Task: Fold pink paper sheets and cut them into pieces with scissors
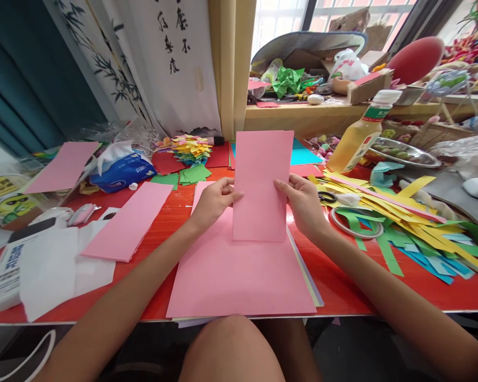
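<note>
Upright between my hands is a folded-looking pink paper rectangle. My left hand pinches its left edge, thumb in front. On the opposite edge, my right hand grips it the same way. Beneath, a larger pink sheet lies on a stack of coloured paper at the table's front edge; pale yellow and lilac edges peek out on its right. Another narrow pink paper piece rests to the left of my left forearm.
Yellow paper strips, green strips and a tape roll crowd the right side, beneath a juice bottle. At left are a blue tissue pack and a white box. A pile of folded paper pieces sits behind.
</note>
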A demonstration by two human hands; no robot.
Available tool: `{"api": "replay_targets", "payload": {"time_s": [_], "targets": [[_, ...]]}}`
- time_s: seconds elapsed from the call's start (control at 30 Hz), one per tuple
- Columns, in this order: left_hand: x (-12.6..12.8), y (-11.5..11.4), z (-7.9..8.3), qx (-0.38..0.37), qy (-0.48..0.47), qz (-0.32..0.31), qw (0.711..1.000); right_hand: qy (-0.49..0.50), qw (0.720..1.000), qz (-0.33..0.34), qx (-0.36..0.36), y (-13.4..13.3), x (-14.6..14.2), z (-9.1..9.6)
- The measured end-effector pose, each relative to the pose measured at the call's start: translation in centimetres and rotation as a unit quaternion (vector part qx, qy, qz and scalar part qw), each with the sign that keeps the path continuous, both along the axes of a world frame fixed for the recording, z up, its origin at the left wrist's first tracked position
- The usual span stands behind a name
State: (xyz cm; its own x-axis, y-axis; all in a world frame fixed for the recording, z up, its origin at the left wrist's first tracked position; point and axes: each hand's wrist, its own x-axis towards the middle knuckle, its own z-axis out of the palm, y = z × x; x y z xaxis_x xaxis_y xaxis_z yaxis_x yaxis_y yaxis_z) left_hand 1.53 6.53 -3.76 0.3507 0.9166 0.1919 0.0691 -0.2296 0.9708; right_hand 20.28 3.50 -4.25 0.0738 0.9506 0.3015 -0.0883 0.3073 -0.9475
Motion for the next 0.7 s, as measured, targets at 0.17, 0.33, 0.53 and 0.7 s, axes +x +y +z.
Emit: {"api": "replay_targets", "payload": {"time_s": [0.17,0.33,0.53,0.7], "targets": [[0.07,0.03,-0.2,0.008,-0.002,0.014,1.0,-0.01,1.0,0.004,-0.003,-0.01,-0.06,0.07],[0.15,-0.05,-0.05,0.009,0.0,0.015,1.0,-0.015,1.0,0.002,-0.004,-0.02,-0.08,0.14],[0.08,-0.07,-0.11,0.019,0.001,0.015,1.0,-0.004,1.0,0.009,-0.003,0.01,-0.08,0.12],[0.06,0.02,0.06,0.009,-0.004,0.017,1.0,-0.011,1.0,0.007,-0.009,0.0,-0.04,0.22]]}}
